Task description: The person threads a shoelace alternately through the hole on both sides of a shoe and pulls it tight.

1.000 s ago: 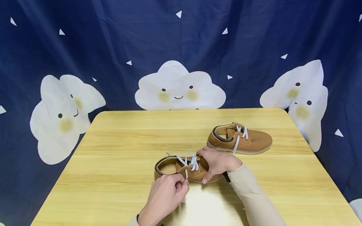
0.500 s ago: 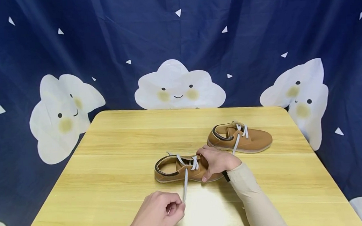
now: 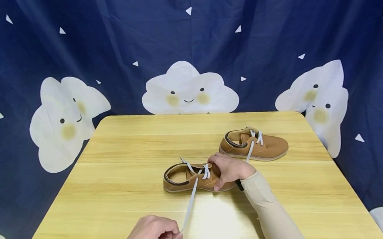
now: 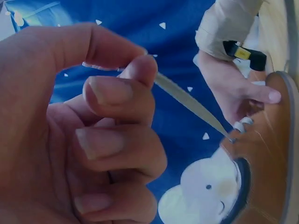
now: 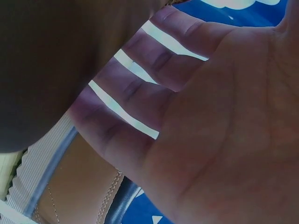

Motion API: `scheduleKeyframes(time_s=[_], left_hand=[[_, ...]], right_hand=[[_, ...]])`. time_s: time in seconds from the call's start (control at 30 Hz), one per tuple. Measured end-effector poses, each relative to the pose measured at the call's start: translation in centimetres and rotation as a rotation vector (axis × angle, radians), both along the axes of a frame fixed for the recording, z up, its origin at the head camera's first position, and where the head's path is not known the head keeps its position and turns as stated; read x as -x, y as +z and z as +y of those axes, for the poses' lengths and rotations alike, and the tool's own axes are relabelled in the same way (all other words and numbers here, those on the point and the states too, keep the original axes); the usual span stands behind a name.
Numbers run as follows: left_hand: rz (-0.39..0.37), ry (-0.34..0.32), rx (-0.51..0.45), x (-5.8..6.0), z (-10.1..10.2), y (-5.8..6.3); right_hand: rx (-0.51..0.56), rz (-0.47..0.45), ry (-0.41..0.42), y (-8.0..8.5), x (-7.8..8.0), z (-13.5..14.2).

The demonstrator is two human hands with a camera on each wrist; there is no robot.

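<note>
A tan lace-up shoe [image 3: 176,188] stands upright on the table, its toe pointing right. My right hand [image 3: 229,168] grips the toe, thumb on the near side and fingers over the far side. Below and left of the shoe, my left hand [image 3: 153,235] pinches the end of a white shoelace [image 3: 190,206], which runs straight and taut from the eyelets. In the left wrist view this shoelace [image 4: 194,105] stretches between thumb and index finger and the shoe [image 4: 273,158]. The other lace end sticks up on the far side. The right wrist view shows my palm [image 5: 210,107] with slightly parted fingers.
A second tan shoe [image 3: 273,148] with white laces stands behind and to the right, close to my right hand. Both are on a wooden table [image 3: 114,158]. A blue curtain [image 3: 185,34] with white clouds surrounds the table.
My left hand has moved from beside the shoe toward the lower left, drawing the lace out. The loops on the lacing have come undone. My right hand has kept its hold.
</note>
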State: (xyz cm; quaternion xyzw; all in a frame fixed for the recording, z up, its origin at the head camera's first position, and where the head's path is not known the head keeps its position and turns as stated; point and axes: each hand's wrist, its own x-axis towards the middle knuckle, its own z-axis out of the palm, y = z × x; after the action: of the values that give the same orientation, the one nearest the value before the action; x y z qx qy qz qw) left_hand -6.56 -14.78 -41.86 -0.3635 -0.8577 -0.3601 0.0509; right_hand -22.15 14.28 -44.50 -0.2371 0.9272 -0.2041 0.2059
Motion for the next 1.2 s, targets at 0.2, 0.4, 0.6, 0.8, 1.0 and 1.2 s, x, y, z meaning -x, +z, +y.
scheduleKeyframes(time_s=[0.2, 0.4, 0.6, 0.8, 1.0, 1.2], left_hand=[[-0.142, 0.091, 0.282, 0.3, -0.9, -1.1], [-0.222, 0.151, 0.451, 1.3, -1.3, -3.8], [-0.282, 0.213, 0.454, 2.6, -1.0, -5.4], [-0.411, 0.187, 0.151, 5.6, 1.3, -5.9], [-0.659, 0.140, -0.206, 7.2, 3.9, -6.9], [-0.847, 0.055, -0.441, 7.0, 4.9, -7.1]], right_hand=[[-0.009, 0.014, 0.013, 0.1, 0.0, 0.0], [-0.014, 0.005, 0.011, 0.2, 0.1, 0.0], [0.020, -0.040, 0.052, 0.9, -0.1, 0.4], [0.230, 0.119, 0.129, 2.7, 0.1, 0.8], [0.308, 0.124, 0.257, 4.1, 1.0, -1.4], [0.168, 0.002, 0.508, 4.6, 2.0, -3.3]])
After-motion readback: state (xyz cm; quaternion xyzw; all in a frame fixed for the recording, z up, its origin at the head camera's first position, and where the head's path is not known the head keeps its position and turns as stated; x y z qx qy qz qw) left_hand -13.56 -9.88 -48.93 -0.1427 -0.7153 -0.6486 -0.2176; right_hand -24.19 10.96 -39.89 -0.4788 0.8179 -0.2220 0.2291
